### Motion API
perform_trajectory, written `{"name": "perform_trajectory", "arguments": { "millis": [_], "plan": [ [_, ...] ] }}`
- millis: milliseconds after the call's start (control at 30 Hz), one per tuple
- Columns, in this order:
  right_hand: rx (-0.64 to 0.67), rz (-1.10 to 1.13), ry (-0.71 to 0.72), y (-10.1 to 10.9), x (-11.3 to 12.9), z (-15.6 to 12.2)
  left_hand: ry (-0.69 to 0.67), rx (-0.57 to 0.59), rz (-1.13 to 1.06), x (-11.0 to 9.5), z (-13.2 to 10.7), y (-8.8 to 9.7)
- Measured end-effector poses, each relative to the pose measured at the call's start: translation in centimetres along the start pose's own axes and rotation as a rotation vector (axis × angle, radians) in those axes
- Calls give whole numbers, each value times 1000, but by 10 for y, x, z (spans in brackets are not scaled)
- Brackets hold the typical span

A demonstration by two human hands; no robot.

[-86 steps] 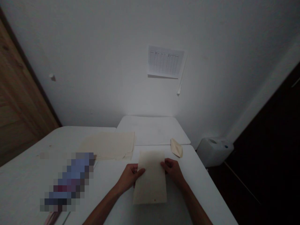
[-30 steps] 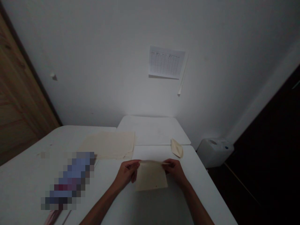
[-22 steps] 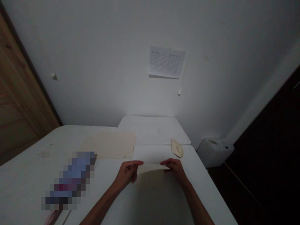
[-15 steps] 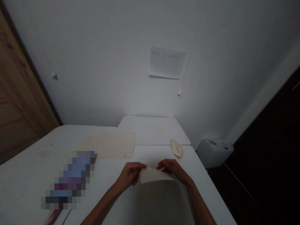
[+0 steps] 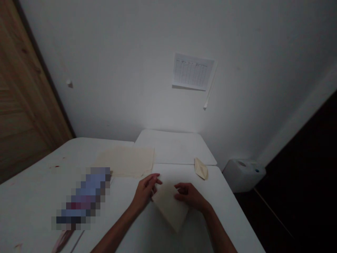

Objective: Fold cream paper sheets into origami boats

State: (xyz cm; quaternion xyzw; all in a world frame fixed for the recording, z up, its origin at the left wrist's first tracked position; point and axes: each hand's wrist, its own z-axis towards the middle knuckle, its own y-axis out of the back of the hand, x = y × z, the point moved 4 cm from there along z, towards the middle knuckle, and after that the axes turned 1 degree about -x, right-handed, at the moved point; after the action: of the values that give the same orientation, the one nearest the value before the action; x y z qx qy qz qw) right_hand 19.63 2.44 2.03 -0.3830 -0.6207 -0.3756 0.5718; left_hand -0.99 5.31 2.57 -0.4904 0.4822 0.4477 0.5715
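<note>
From my remote feed, one wooden panel (image 5: 23,80) bounds the far left. One white knob (image 5: 68,83) projects from the wall (image 5: 126,70) beside it. On the white tabletop (image 5: 34,207), I note one pixelated object (image 5: 85,193), identity obscured, well left of the left hand (image 5: 145,191). It overlaps the near edge of one stack of pale sheets (image 5: 126,160); the stack's layer count cannot be read. These two items occupy the surface to the left of and beyond the left hand.

Left hand: index finger and thumb close together beside the left corner of the beige sheet (image 5: 171,207). I cannot tell whether any finger grips that corner. Beige sheet: quantity one, between the two hands, turned so that one corner points toward the camera. Right hand (image 5: 191,196): thumb over the sheet's right edge, fingers curled, pinching it.

Above, one printed table sheet (image 5: 193,72) hangs beside one white strip (image 5: 210,86). One folded beige piece (image 5: 201,169) lies just beyond the right hand. One white container (image 5: 244,175) stands right of the tabletop, clear of both hands.
</note>
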Motion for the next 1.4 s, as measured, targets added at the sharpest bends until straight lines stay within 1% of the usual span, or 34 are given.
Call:
{"name": "perform_trajectory", "arguments": {
  "millis": [33,100,133,200,367,533,667,800,1067,1200,1400],
  "plan": [
    [-80,20,25,4,-2,1,4,-28,-3,2,1,1],
    [-210,52,69,9,-5,4,19,-43,17,6,1,0],
    [-252,66,86,10,-6,5,27,-37,31,6,0,-1],
    [-290,100,110,10,-8,8,38,-28,69,7,-2,-5],
    [-289,100,118,4,-13,11,60,-34,148,9,-5,-10],
    [-252,96,146,-2,-7,7,61,-40,187,9,-6,-11],
    [-299,92,137,-6,-2,4,74,-7,211,4,-13,-17],
    [-325,81,161,-10,-1,4,90,20,228,2,-16,-22],
    [-294,142,162,-13,-4,5,83,33,177,3,-15,-21],
    [-311,127,161,-14,-5,5,80,49,174,6,-16,-21],
    [-364,57,166,-16,-1,3,66,84,228,10,-15,-20]
  ]
}}
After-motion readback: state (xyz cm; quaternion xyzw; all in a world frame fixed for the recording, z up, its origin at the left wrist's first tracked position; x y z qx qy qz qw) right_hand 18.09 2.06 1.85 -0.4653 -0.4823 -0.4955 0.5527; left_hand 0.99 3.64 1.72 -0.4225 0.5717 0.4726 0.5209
